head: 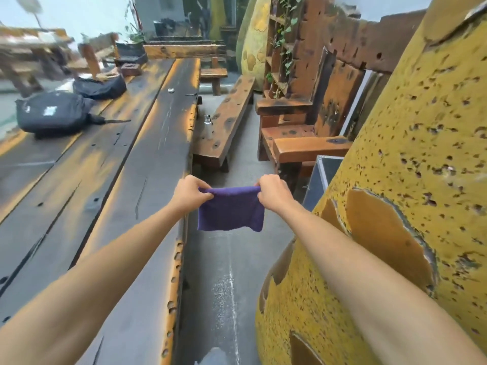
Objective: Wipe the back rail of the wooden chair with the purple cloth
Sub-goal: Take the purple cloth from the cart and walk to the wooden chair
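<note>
A purple cloth [230, 210] hangs stretched between both hands above the grey floor. My left hand [190, 192] pinches its top left corner and my right hand [272, 192] pinches its top right corner. The wooden chair [311, 127] stands further ahead on the right, with thick armrests and a tall back. Its back rail [353, 52] runs along the top, well beyond the cloth and apart from both hands.
A long dark wooden table [126, 159] runs along the left with two black bags [52, 111] on it. A wooden bench [226, 119] with a small pump bottle [207, 127] lies ahead. A large yellow pitted structure [411, 180] crowds the right side. A dark case [322, 175] leans beside it.
</note>
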{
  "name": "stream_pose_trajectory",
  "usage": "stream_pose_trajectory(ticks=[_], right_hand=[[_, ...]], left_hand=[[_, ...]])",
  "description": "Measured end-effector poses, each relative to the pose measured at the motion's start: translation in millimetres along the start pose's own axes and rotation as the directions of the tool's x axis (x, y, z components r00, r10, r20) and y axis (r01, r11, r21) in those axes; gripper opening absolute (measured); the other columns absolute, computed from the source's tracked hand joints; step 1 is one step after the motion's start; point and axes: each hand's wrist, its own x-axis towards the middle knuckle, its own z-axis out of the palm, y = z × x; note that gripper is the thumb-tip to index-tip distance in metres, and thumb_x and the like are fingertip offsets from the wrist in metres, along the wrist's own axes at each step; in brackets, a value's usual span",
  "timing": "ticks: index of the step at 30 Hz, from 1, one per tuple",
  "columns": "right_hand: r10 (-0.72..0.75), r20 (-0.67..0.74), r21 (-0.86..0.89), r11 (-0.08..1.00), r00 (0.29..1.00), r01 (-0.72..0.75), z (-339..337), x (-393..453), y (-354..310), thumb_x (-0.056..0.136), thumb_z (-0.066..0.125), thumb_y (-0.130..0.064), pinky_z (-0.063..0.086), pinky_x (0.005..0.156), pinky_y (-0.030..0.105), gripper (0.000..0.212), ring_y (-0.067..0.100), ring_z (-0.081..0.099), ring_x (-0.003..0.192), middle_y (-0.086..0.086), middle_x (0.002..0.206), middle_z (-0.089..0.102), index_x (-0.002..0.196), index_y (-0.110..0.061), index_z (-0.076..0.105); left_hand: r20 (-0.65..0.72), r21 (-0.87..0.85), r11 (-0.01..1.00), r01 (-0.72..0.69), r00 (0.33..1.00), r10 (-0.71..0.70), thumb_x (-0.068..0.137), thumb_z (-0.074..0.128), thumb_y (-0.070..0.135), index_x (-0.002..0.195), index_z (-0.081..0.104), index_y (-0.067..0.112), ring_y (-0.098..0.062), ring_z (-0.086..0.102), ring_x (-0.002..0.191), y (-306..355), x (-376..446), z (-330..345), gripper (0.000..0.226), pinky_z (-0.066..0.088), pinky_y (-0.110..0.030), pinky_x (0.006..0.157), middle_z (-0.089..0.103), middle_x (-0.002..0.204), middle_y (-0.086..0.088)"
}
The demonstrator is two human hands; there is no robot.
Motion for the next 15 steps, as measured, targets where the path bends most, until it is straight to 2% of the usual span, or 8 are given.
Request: stream_pose_trajectory(ticks=[2, 6, 10, 15], right_hand=[[0.018, -0.024, 0.001, 1.0, 1.0, -0.018, 0, 23, 2, 0.092, 0.055, -0.003, 0.055, 0.091, 0.041, 0.032, 0.042, 0.065, 0.115, 0.021, 0.119, 0.069, 0.118, -0.01, 0.072], [0.02, -0.046, -0.055, 0.998, 0.999, -0.023, 4, 53, 4, 0.097, 0.055, -0.007, 0.054, 0.09, 0.042, 0.025, 0.043, 0.065, 0.114, 0.021, 0.119, 0.068, 0.118, -0.007, 0.069], [-0.025, -0.063, -0.16, 0.987, 0.998, 0.014, 14, 89, 14, 0.094, 0.053, -0.006, 0.053, 0.087, 0.043, 0.023, 0.041, 0.064, 0.114, 0.02, 0.117, 0.067, 0.113, -0.003, 0.067], [0.001, -0.068, -0.225, 0.974, 0.998, -0.016, 24, 149, 28, 0.092, 0.053, -0.003, 0.054, 0.087, 0.042, 0.025, 0.039, 0.061, 0.116, 0.019, 0.116, 0.068, 0.113, -0.002, 0.067]], left_hand=[[-0.037, 0.029, 1.0, 0.013, 0.999, -0.012, 0.088, 0.073, 0.023, 0.095, 0.084, 0.019, -0.005, 0.063, 0.07, 0, 20, 1, 0.013, 0.051, -0.028, 0.069, 0.07, 0.078, 0.007], [-0.009, 0.079, 0.996, 0.028, 1.0, -0.028, 0.087, 0.071, 0.027, 0.095, 0.083, 0.023, -0.019, 0.07, 0.079, -1, 51, 7, 0.015, 0.063, -0.039, 0.076, 0.076, 0.084, 0.003], [0.055, 0.121, 0.993, 0.007, 0.998, -0.014, 0.086, 0.067, 0.027, 0.096, 0.083, 0.025, -0.025, 0.072, 0.083, -4, 96, 16, 0.019, 0.063, -0.043, 0.078, 0.078, 0.087, -0.002], [0.088, 0.121, 0.993, -0.015, 0.996, 0.005, 0.087, 0.063, 0.024, 0.097, 0.082, 0.023, -0.028, 0.07, 0.085, -4, 168, 30, 0.022, 0.062, -0.043, 0.076, 0.077, 0.089, -0.005]])
